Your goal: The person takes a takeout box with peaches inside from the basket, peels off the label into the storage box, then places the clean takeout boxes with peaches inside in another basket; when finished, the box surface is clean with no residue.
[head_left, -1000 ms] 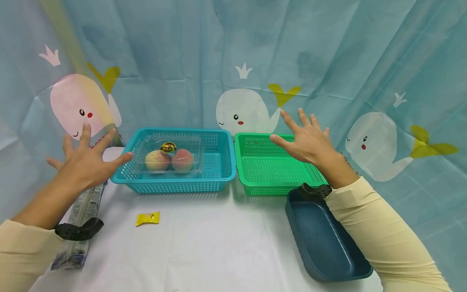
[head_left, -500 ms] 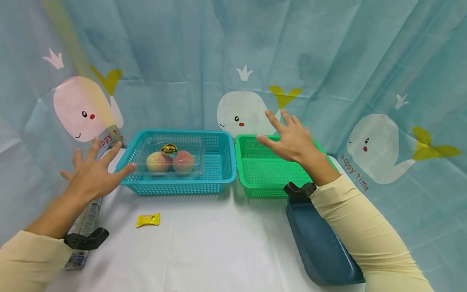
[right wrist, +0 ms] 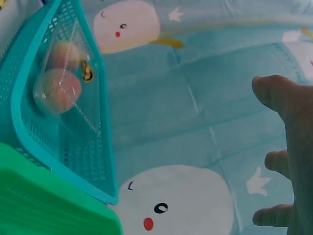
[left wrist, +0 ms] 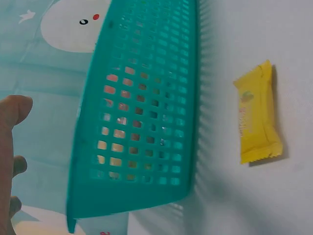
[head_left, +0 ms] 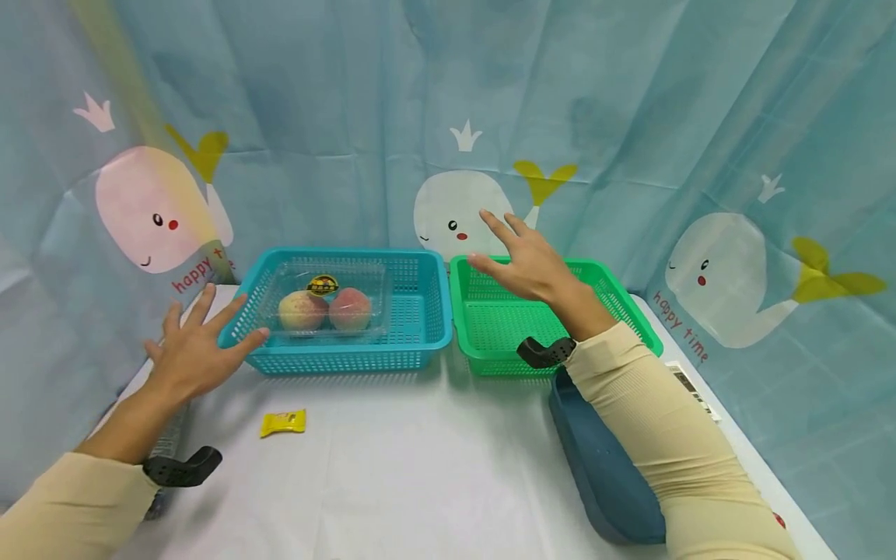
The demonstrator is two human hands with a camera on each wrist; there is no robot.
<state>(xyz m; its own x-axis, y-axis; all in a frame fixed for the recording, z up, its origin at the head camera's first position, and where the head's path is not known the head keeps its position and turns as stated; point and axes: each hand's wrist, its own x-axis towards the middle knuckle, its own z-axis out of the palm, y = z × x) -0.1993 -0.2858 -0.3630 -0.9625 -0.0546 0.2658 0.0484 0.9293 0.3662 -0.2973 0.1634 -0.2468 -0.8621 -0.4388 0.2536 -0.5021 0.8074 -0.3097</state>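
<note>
My left hand hovers by the left end of a blue perforated basket, fingers spread and holding nothing. Inside that basket lies a clear plastic box with two peaches and a dark label. My right hand is raised over a green basket, its fingers apart and nothing in them. A small yellow wrapped snack lies on the white table in front of the blue basket; in the left wrist view the yellow packet appears beside the basket wall.
A dark blue tray sits at the right, partly under my right forearm. A long printed package lies mostly hidden beneath my left arm. Behind the baskets hangs a blue curtain with whale prints. A white printed item lies at the right edge.
My right hand has moved left across the green basket. My left hand has moved right and slightly down, toward the blue basket. The baskets and the yellow snack have stayed in place.
</note>
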